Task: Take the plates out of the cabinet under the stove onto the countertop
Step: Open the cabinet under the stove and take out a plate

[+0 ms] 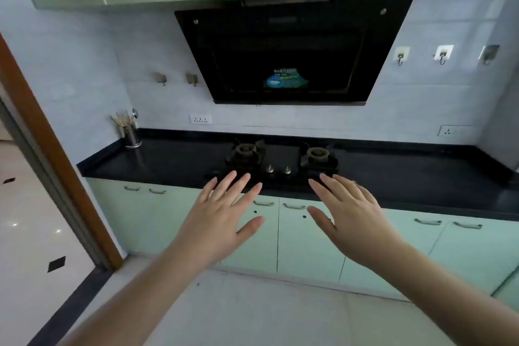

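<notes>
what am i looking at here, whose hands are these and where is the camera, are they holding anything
There is one picture, taken by a camera worn on a person's head, looking forward and down. The left hand and right hand are that person's own, bare, fingers spread, reaching forward and holding nothing. Ahead is a black countertop with a two-burner gas stove set into it and a metal cup of chopsticks at the far left. Below the stove are pale green cabinet doors, shut. No plates are visible yet.
</notes>
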The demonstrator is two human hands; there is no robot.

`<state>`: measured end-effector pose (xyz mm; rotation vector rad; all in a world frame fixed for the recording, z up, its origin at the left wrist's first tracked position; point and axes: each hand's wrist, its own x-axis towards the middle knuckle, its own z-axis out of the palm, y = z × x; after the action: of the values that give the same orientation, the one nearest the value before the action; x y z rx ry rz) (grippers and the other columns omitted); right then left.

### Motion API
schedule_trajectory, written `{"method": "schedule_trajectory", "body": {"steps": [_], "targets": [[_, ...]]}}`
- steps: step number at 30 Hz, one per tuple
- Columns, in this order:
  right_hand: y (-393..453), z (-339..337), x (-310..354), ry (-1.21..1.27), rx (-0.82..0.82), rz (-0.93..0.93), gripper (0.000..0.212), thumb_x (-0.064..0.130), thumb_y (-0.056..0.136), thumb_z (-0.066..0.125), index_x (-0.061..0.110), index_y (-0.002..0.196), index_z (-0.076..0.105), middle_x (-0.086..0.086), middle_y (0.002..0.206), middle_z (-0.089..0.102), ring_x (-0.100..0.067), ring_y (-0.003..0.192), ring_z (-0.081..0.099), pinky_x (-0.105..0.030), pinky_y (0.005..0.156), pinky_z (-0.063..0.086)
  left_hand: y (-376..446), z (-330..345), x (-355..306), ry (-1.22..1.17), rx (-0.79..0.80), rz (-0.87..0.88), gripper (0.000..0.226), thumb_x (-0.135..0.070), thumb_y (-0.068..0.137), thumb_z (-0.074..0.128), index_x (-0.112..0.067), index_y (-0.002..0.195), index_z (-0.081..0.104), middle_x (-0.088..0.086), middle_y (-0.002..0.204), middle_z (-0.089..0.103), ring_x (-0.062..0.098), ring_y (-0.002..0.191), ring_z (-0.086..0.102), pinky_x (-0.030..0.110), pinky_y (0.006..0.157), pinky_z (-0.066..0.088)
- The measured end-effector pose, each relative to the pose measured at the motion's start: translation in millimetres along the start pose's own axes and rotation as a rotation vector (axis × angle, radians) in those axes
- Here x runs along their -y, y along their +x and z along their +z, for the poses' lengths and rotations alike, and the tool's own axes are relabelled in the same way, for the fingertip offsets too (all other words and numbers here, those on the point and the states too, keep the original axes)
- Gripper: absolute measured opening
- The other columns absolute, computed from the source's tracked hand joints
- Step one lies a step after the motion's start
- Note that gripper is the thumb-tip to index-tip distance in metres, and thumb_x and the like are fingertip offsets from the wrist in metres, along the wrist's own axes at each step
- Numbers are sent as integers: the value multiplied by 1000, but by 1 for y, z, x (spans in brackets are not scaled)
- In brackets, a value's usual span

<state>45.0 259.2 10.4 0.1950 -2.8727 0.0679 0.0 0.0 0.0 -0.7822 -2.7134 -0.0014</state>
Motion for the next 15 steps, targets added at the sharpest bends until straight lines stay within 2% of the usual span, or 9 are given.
{"method": "schedule_trajectory", "body": {"steps": [7,11,15], "targets": [[46,43,-8,29,-46,9,74,63,91,0,29,154,20,3,159,26,-18,147,18,-38,119,16,55,56,16,-21,-6,28,75,-67,92,-1,-33,157,12,-4,165,12,16,151,1,39,122,2],[74,71,-29,85,-44,40,72,63,93,7,27,155,15,0,160,24,-21,147,19,-40,119,16,95,93,17,-45,18,5,72,-64,94,5,-30,156,18,-1,164,17,18,152,6,40,122,5],[103,99,-62,91,-38,57,70,62,95,10,25,154,19,-1,160,25,-23,147,21,-41,119,17,130,133,9,-41,44,-12,69,-61,98,13,-27,157,15,1,165,15,21,151,9,41,121,6]]}}
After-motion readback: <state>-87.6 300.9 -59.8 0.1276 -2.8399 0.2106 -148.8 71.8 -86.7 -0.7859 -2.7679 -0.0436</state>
